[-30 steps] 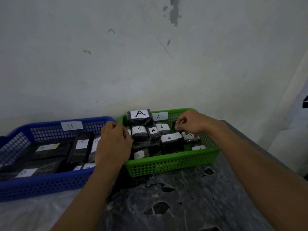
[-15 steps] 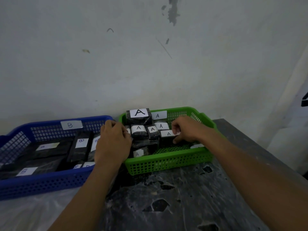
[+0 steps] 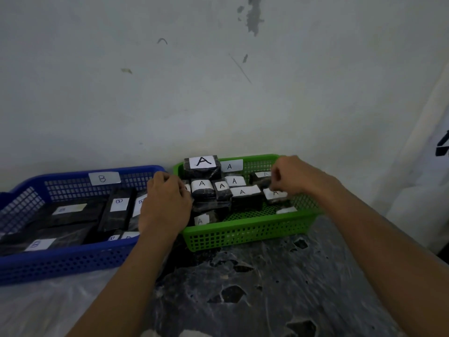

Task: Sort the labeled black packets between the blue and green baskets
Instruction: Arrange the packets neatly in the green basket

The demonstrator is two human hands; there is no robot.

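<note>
The green basket, tagged A, holds several black packets with white A labels; a large A packet stands at its back. Left of it, the blue basket, tagged B, holds several black B packets. My left hand lies over the two baskets' adjoining rims. Its fingers curl down against the leftmost A packets and hide what they hold. My right hand hovers over the right end of the green basket, fingertips pinching the top edge of a small A packet.
Both baskets stand against a pale wall on a dark table with crinkled plastic over it. The table's right edge runs diagonally at the far right. A white sheet covers the near left.
My right hand has moved right and back from the middle packets to the packet at the basket's right end, uncovering the long A packet in the middle. My left hand has stayed put.
</note>
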